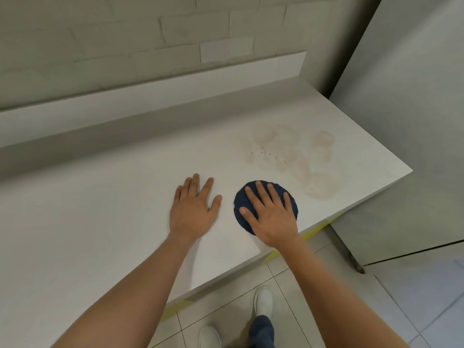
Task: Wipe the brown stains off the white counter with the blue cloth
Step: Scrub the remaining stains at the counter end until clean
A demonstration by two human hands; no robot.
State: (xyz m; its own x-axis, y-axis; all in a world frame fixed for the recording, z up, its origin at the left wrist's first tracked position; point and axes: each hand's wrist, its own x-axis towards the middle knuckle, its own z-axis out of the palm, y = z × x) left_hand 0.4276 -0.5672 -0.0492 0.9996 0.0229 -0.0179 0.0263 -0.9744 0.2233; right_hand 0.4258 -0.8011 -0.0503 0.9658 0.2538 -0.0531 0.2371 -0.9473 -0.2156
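Blue cloth (238, 200) lies flat under my right hand (270, 217), whose fingers (261, 194) are straight and spread across it, pressing it onto the white counter (100, 209). My left hand (192, 212) rests palm-down on bare counter just beside it, fingers straight and slightly apart, holding nothing. Brown stains (288, 156), pale rings and smears, sit beyond the cloth toward the counter's right end. Yellow tape (315, 231) runs under the counter edge, above tiled floor (226, 315) and my white shoes (263, 301).

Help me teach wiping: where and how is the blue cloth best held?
The cloth lies flat and round on the counter, with no raised edge to pinch. Come from above, palm on its middle and fingers spread, as the right hand does; that probably suits pushing it toward the stains.
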